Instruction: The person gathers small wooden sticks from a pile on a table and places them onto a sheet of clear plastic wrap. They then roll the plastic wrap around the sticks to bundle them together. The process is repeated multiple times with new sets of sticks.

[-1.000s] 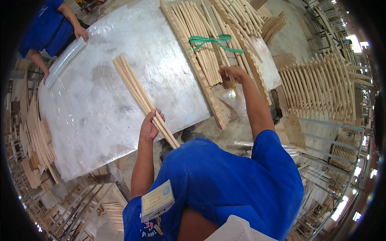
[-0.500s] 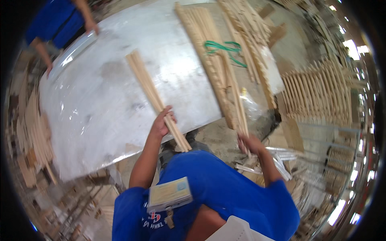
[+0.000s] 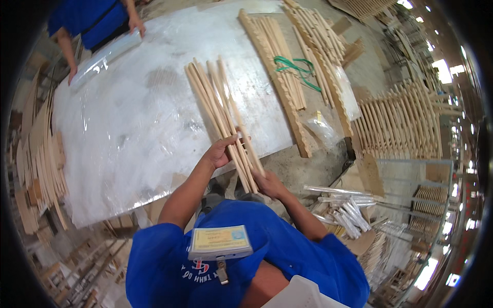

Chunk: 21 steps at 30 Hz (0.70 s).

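A loose bunch of long, pale wooden sticks slants over the near edge of the table, fanned a little at its far end. My left hand is closed round the bunch partway along. Close by on the right, my right hand grips the near end of sticks that lie against the same bunch. How many sticks each hand has cannot be told, and some of the right fingers are hidden.
The table has a shiny whitish cover. At its far left a co-worker handles clear plastic film. Notched wooden rails, more sticks and green strapping lie to the right, near plastic-wrapped packs.
My right hand has brought sticks from the pile on the right over to the bunch in my left hand. The co-worker's plastic film has shifted slightly in view.
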Available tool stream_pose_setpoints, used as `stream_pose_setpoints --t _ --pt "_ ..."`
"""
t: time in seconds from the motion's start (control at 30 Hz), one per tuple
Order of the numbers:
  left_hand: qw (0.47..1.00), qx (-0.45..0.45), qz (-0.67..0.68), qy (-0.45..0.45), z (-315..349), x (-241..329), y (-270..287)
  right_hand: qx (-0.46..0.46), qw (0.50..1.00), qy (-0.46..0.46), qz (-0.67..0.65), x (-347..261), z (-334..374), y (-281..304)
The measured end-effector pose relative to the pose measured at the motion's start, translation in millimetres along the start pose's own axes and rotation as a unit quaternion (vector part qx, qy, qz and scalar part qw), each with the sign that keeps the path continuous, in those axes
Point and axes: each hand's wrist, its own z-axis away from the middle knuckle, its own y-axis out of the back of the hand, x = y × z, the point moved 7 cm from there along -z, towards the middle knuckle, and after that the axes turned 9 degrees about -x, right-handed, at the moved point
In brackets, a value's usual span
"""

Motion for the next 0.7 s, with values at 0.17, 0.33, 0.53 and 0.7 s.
stream_pose_setpoints --t 0.17,0.33,0.53,0.7 --pt "0.991 0.068 -0.086 -0.074 1 46 -30 0.034 0.974 0.138 0.174 -47 -45 0" --pt "0.923 0.086 -0.329 -0.180 18 107 -98 0.029 0.969 0.171 0.178 -121 -72 50" --pt "0.785 0.103 -0.566 -0.230 40 123 -113 0.020 0.832 0.515 -0.205 -327 -4 108" --pt "0.736 0.154 -0.631 -0.191 50 125 -103 0.024 0.835 0.537 -0.115 -352 38 76"
